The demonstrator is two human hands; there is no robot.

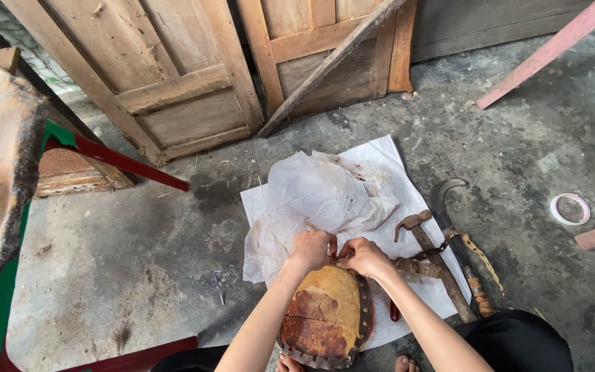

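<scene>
A round, rusty brown cushion-like object (325, 313) with a studded dark rim sits upright on the floor between my feet. My left hand (311, 249) is closed at its top edge, pinching something small there. Right beside it, my right hand (363, 256) is also closed on the same top edge, near a dark strap or chain (421, 256) that trails to the right. What exactly the fingers grip is hidden.
Crumpled white paper (325, 196) lies on a white sheet (387, 162) behind the object. A hammer (432, 251) and a curved sickle (459, 244) lie to the right. A tape roll (570, 209), wooden doors (173, 76), pink planks (552, 48) and a red leg (129, 162) surround the concrete floor.
</scene>
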